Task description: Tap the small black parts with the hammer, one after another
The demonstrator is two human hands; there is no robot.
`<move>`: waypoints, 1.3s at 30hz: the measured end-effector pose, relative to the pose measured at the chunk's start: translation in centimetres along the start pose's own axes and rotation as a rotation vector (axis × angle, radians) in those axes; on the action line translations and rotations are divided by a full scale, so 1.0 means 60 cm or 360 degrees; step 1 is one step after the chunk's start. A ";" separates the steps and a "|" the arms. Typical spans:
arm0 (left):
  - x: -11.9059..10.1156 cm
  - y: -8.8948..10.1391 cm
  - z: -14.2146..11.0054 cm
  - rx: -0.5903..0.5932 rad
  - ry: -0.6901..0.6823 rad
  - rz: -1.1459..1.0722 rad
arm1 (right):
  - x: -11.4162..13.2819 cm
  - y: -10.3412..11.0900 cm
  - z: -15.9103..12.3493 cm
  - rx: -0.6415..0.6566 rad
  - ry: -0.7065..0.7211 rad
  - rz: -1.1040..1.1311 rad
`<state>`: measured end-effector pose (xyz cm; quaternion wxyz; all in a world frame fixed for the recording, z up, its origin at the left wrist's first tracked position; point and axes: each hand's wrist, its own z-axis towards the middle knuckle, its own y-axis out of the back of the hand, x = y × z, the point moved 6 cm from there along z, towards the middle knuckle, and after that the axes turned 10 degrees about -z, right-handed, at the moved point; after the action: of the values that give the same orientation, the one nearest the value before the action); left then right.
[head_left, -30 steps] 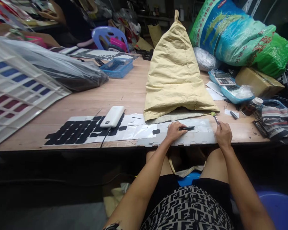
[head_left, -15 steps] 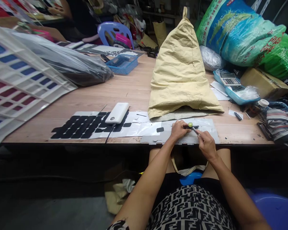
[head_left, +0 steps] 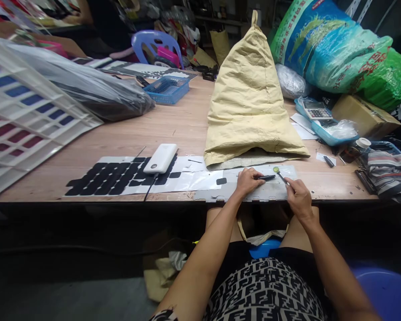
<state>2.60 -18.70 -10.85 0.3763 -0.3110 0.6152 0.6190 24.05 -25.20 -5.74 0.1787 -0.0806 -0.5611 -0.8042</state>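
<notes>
The left hand [head_left: 248, 182] pinches the near end of a thin black piece [head_left: 266, 177] between thumb and fingers; the piece points toward 3 o'clock, over a pale grey sheet [head_left: 227, 194] at the table's front edge. The right hand [head_left: 300, 196], between 3 and 4 o'clock from the left, has its fingers closed around the handle of a slim tool with a round yellow-green head [head_left: 276, 170]. That head lies toward 10 o'clock from the right hand, just beside the piece's far tip; whether it meets the sheet, I cannot tell. At 9 o'clock from the left hand sits 1 lone black tab [head_left: 221, 181], and well past it, rows of black tabs [head_left: 103, 178]. A white power bank [head_left: 161, 158] rests on some of these, between 9 and 10 o'clock. A yellow cloth bag [head_left: 254, 98] stands at 12 o'clock, and a blue basket [head_left: 169, 89] between 10 and 11.
</notes>
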 end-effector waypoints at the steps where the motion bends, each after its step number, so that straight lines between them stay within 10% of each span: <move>1: 0.000 0.000 0.000 0.0001 -0.0005 0.0003 | -0.019 0.007 0.009 -0.0037 -0.0040 -0.0063; 10: -0.002 -0.002 -0.007 0.0160 -0.0131 0.0020 | -0.204 0.027 0.072 -0.0146 -0.0475 -0.0762; 20: -0.020 -0.009 -0.082 0.0667 -0.0532 0.0011 | -0.205 0.016 0.064 -0.0133 -0.0517 -0.0873; 28: -0.031 -0.032 -0.168 0.0488 -0.0573 0.0287 | -0.202 0.014 0.064 -0.0123 -0.0527 -0.0912; 33: -0.031 -0.001 -0.068 0.0041 -0.0409 -0.0074 | -0.201 0.012 0.064 -0.0128 -0.0512 -0.0940; 39: 0.007 0.033 0.113 -0.0324 0.0249 0.0452 | -0.199 0.013 0.065 -0.0110 -0.0488 -0.0933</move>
<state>1.25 -11.83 -9.81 0.2027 -0.3046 0.6147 0.6988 35.08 -19.47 -7.63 -0.1497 -0.0419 -0.5531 -0.8185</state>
